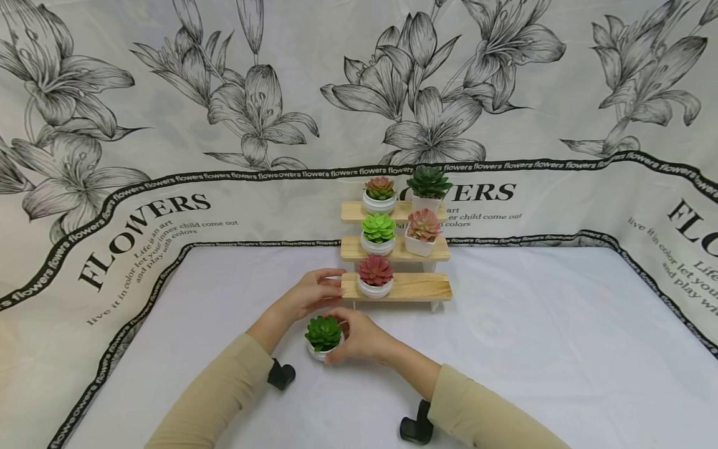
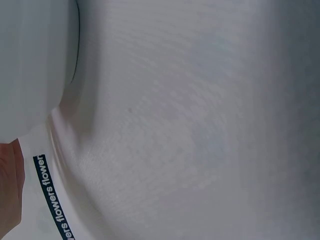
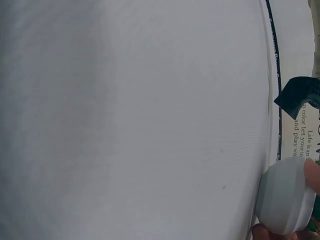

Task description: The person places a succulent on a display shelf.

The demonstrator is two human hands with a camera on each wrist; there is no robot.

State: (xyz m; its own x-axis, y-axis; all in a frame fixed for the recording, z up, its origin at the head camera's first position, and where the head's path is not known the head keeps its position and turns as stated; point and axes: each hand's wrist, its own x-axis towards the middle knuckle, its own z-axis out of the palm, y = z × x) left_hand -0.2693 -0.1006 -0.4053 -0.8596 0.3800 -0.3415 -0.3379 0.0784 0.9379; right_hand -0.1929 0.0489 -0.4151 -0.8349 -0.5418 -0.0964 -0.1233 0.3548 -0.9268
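Note:
In the head view, my right hand [image 1: 359, 337] grips a small white round pot [image 1: 320, 354] with a green succulent [image 1: 323, 332], low in front of a stepped wooden plant stand [image 1: 421, 287]. The fingers and thumb wrap the pot's right side; the right wrist view shows its white bowl [image 3: 286, 197] between fingertips. At the left end of the stand's lowest board, my left hand [image 1: 314, 291] holds the board's edge. On that board a dark pink succulent [image 1: 375, 270] stands in a white pot, left of the bare wood.
The middle board carries a light green succulent [image 1: 378, 227] and a pink one [image 1: 424, 224]. On the top board stand a red-green succulent [image 1: 379, 188] and a dark green one [image 1: 429, 182]. A flower-printed cloth [image 1: 269, 212] hangs behind the white table surface [image 1: 533, 349].

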